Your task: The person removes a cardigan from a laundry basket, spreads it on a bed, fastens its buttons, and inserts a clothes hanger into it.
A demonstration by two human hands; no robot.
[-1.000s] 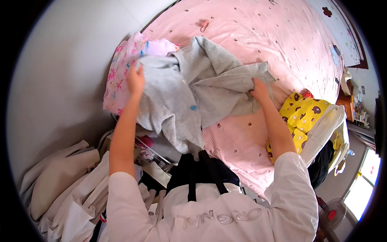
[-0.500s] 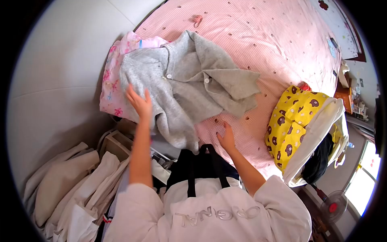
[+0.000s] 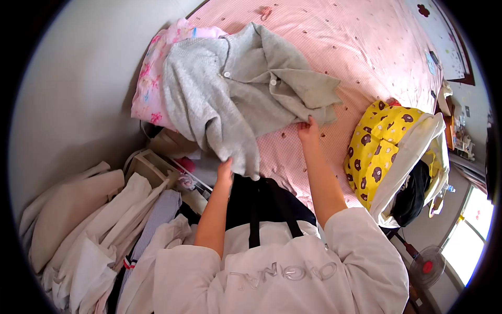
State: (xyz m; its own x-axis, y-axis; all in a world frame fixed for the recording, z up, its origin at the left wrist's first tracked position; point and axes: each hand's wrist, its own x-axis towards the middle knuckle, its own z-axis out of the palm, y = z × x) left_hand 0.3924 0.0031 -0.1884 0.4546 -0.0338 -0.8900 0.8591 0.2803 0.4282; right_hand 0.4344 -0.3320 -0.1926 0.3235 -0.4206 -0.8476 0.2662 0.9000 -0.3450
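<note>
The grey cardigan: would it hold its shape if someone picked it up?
Probably not: the grey cardigan looks floppy, judging by its loose folds, and would likely sag. Its matte, fuzzy-looking knit suggests it wouldn't be very slippery. The buttons look small, so they probably add little weight.

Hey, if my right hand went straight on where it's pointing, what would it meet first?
The grey cardigan: your right hand looks to be right at its near edge, though I can't tell whether the fingertips are over or under the cloth.
</note>
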